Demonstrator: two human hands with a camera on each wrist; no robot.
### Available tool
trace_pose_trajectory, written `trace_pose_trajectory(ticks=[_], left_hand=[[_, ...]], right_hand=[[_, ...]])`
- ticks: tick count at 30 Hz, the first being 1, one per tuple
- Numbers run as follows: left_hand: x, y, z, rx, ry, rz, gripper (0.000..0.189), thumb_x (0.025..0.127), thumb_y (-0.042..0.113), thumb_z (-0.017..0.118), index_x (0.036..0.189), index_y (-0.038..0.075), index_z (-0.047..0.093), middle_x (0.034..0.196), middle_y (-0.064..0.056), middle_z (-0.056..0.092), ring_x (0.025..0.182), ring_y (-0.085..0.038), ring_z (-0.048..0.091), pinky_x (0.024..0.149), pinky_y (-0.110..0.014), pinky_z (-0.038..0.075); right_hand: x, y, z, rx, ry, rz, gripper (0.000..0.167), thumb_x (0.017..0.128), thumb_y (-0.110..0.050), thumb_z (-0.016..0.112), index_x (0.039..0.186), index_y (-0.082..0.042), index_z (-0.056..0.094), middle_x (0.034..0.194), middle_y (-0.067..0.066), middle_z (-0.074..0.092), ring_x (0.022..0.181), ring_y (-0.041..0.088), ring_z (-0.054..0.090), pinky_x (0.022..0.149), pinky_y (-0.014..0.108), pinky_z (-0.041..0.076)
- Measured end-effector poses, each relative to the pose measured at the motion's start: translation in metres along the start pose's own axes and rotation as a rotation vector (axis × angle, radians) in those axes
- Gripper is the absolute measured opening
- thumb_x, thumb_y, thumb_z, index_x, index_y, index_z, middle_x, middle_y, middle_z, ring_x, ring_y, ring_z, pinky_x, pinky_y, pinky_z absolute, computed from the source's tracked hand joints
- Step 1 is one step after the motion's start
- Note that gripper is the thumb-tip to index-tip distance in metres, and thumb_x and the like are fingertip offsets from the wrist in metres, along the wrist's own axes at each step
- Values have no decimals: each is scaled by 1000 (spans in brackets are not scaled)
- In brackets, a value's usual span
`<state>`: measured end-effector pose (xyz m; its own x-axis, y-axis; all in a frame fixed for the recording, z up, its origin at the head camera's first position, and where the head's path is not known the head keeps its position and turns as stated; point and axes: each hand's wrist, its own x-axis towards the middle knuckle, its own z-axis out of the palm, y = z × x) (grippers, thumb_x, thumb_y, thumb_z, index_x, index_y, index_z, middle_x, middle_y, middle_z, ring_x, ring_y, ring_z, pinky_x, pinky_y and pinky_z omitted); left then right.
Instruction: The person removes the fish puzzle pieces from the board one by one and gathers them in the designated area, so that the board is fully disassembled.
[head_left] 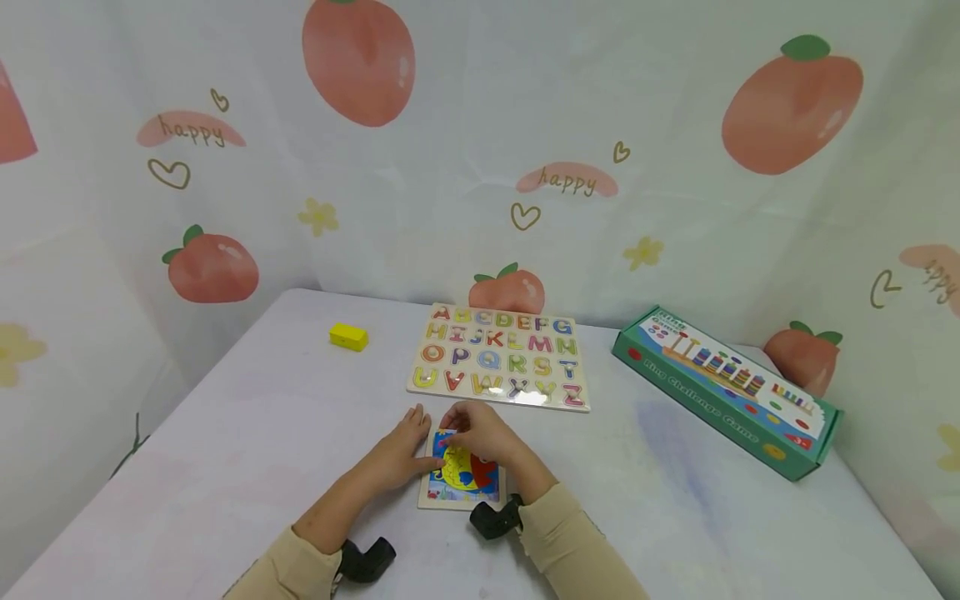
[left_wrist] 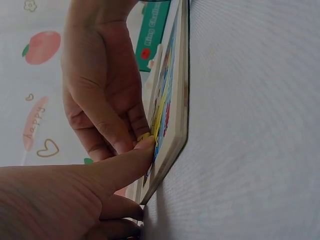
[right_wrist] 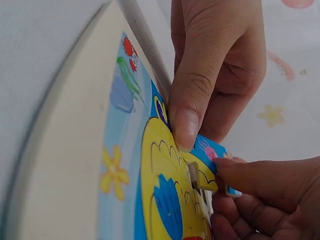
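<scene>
A small wooden jigsaw puzzle lies flat in front of the person, showing a yellow fish with blue and red parts on a blue sea. The right hand pinches a blue-and-yellow puzzle piece with a pink figure, tilted up at the puzzle's far left part. Beside the puzzle's left edge is the left hand, its fingers fairly straight. In the right wrist view the left thumb presses the puzzle's face close to that piece. The right fingertips are partly hidden behind the piece.
An alphabet board with letters lies just beyond the puzzle. A yellow block sits at the back left. On the right stands a green Ring Challenge Game box. A fruit-printed cloth hangs behind the table.
</scene>
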<state>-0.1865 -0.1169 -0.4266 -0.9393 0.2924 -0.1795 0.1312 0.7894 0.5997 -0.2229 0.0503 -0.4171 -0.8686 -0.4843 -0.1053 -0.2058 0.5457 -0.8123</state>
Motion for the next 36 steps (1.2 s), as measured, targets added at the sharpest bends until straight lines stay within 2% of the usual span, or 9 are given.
trace_pose_trajectory(ticks=[3, 7, 11, 19, 29, 36], left_hand=[[-1, 1, 0, -10, 0, -4, 73, 85, 29, 67, 139, -8, 35, 153, -25, 17, 143, -39, 13, 112, -55, 22], [-1, 3, 0, -13, -2, -11, 73, 86, 29, 67, 140, -8, 34, 153, -25, 16, 143, -39, 12, 113, -55, 21], [-2, 4, -1, -13, -1, -11, 73, 86, 29, 66, 140, -8, 33, 153, -24, 16, 143, -38, 12, 113, -54, 20], [-3, 6, 0, 3, 4, -16, 74, 84, 28, 68, 140, -7, 34, 153, -24, 18, 143, -37, 13, 112, -54, 23], [-3, 2, 3, -13, 15, 3, 72, 85, 26, 67, 141, -3, 34, 153, -20, 21, 143, -37, 13, 113, -55, 21], [-4, 2, 3, -24, 12, 17, 74, 85, 27, 67, 142, -3, 32, 154, -19, 21, 143, -37, 12, 113, -56, 19]], right_hand=[[-1, 2, -3, 57, -1, -7, 10, 85, -8, 66, 94, -4, 65, 87, 4, 63, 78, 12, 55, 78, 24, 51], [-3, 4, -11, 154, -8, 35, 13, 86, -11, 66, 95, -1, 67, 82, 5, 65, 71, 10, 57, 71, 22, 52], [-7, 8, -21, 193, -5, 67, 17, 85, -13, 68, 94, 1, 67, 78, 5, 67, 66, 9, 60, 68, 24, 55], [-17, 26, -41, 171, 52, 128, 19, 83, -15, 70, 94, 1, 67, 81, 6, 68, 69, 11, 62, 71, 27, 57], [-35, 52, -71, 127, 65, 188, 21, 83, -16, 70, 94, 1, 67, 78, 4, 68, 66, 11, 58, 67, 24, 55], [-51, 66, -88, 96, 71, 184, 21, 83, -15, 69, 94, 3, 66, 78, 3, 68, 67, 10, 59, 67, 25, 54]])
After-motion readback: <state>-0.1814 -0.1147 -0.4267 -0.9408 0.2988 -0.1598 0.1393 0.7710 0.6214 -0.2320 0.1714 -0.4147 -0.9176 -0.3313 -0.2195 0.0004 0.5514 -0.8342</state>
